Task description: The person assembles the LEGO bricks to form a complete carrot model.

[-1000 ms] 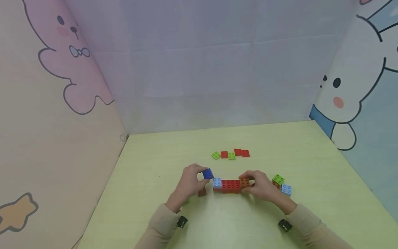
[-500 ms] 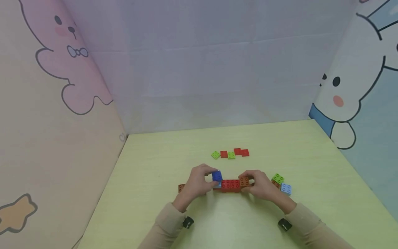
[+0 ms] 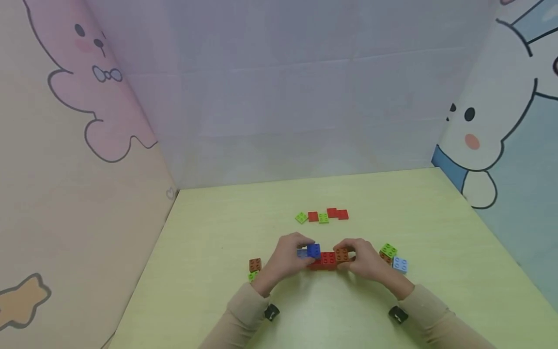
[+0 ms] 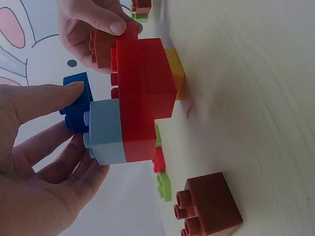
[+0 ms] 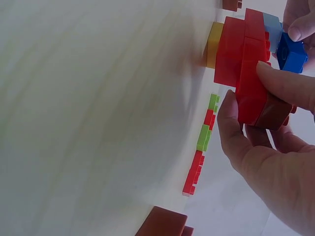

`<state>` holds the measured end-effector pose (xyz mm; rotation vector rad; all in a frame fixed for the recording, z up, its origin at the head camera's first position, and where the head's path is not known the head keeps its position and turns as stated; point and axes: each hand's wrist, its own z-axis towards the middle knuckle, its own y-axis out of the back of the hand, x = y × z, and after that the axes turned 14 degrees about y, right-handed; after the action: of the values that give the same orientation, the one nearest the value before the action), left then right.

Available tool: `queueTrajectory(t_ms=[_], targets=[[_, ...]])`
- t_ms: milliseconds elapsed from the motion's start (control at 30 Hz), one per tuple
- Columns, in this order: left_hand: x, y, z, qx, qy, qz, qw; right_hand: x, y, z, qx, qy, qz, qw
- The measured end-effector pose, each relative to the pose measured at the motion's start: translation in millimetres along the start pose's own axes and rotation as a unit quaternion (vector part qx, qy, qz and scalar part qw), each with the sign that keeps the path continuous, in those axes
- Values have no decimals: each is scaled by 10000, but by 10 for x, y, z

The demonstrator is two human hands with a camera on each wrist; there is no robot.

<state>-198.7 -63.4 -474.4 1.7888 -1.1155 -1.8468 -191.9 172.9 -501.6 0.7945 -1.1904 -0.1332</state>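
Note:
My left hand (image 3: 285, 258) pinches a dark blue brick (image 4: 78, 110) between thumb and fingers, over the built block's studded top. The block has several red bricks (image 4: 138, 93), a light blue brick (image 4: 107, 132) on its left end, an orange-brown brick (image 3: 341, 255) on its right end and a yellow brick (image 4: 174, 73) underneath. In the head view, the blue brick sits just right of the light blue one, beside bare red studs. Thumb and fingers of my right hand (image 5: 275, 152) grip the block's right end around the red and orange-brown bricks.
Beyond the hands lie flat green and red plates, among them a green plate (image 3: 301, 217) and a red plate (image 3: 343, 214). Left, a brown brick (image 3: 255, 264) stands behind a green brick (image 3: 253, 276). Right of the right hand are a green brick (image 3: 389, 250) and a light blue brick (image 3: 400, 264).
My left hand has carried the blue brick rightward, from left of the block to over its red studs. The brown and green bricks at left have come into view. My right hand holds still.

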Motion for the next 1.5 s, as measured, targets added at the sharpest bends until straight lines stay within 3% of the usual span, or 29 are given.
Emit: queueTrajectory(t_ms=[500,667,1233,1500], targets=[[13,-120,5,71,267,435,9987,12,4,0,-9,-32,-24,10000],[49,-152,22,30,193,503,9985,8,4,4,9,20,-17,10000],[77,-206,51,149,542,127,9983,-30,0,13,49,101,93,9999],[116,-232,80,156,525,108,9984,-27,3,15,31,98,86,9999]])
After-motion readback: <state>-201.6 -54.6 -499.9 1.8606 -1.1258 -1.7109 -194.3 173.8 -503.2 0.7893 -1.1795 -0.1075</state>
